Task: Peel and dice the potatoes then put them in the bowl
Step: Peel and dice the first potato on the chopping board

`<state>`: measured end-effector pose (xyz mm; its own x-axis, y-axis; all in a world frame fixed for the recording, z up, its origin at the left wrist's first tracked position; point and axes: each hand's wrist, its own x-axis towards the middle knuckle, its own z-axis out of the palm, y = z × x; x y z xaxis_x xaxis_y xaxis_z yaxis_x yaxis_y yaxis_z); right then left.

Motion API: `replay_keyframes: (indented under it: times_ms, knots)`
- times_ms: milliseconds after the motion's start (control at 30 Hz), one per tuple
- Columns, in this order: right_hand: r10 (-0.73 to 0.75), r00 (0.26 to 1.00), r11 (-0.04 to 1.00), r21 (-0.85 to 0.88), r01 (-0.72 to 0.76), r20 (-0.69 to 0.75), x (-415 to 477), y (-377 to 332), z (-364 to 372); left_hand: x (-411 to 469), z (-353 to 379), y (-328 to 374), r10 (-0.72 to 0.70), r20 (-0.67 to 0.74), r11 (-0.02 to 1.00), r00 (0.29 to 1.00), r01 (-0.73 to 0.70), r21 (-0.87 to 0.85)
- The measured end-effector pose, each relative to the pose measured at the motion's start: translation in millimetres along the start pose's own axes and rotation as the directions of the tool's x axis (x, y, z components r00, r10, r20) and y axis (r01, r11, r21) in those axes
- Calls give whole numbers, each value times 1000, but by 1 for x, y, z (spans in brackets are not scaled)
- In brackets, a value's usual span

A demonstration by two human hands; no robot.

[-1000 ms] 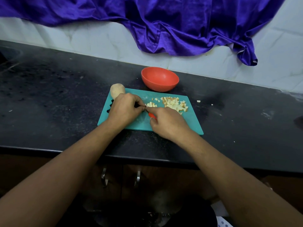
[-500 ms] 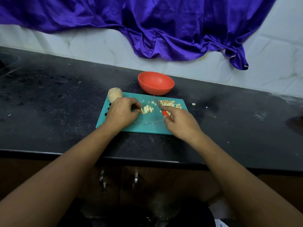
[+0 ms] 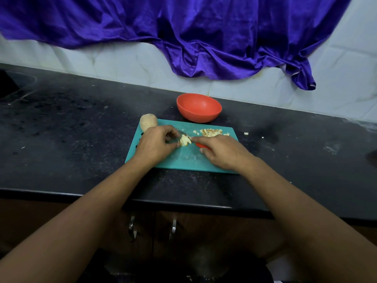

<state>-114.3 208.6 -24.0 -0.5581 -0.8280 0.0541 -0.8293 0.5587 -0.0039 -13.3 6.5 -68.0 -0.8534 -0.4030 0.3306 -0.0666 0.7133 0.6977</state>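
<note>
Teal board [image 3: 183,160] lies under both hands. The left hand [image 3: 155,144] pinches potato slices [image 3: 185,139] with curled fingers. Just right of them, the right hand [image 3: 222,152] grips the knife [image 3: 201,145], blade against the slices. Dice [image 3: 212,132] lie just beyond that grip, the bowl [image 3: 199,116] farther back, and a whole potato [image 3: 148,121] beyond the left hand.

Left hand [image 3: 155,147], right hand [image 3: 223,154]: both bare. Forearms bare all way to frame edge. Dark shape low between arms, possibly garment, too dim to tell.
</note>
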Motion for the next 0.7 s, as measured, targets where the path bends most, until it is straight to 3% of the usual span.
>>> replay_keyframes:
  times_ms: [433, 700]
  knots:
    - [-149, 988, 985, -82, 151, 30, 7, 5, -8, -1, 0, 5, 18, 17, 997, 1000, -19, 69]
    - [16, 994, 992, 129, -2, -107, -7, 10, -8, 1, -2, 8, 79, 92, 985, 993, -92, 149]
